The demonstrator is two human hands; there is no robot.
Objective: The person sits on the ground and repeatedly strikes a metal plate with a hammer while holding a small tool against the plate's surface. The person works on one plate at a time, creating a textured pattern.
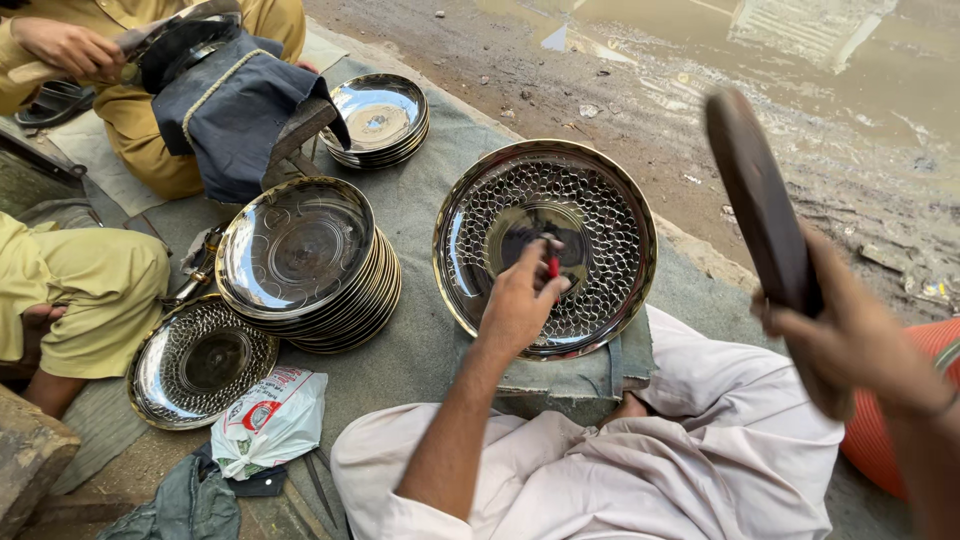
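Metal plate (600, 215), round and shiny with a hammered pattern of small dents, lies on a grey padded block (575, 375) directly under the left hand (520, 300). The left hand is closed on a small red-tipped tool (553, 266) and presses its point on the plate near the smooth centre. The right hand (850, 340) is well apart from the left, raised above the white-clothed lap, and it grips a dark wooden mallet (760, 205) that tilts up and away from the plate. Further left of the left hand stands a stack of plates (300, 255), and beyond it a smaller stack (380, 115). One patterned plate (200, 360) lies alone near a white plastic bag (270, 420). At the far left another person's hand (65, 45) holds a plate over dark cloth (235, 110).
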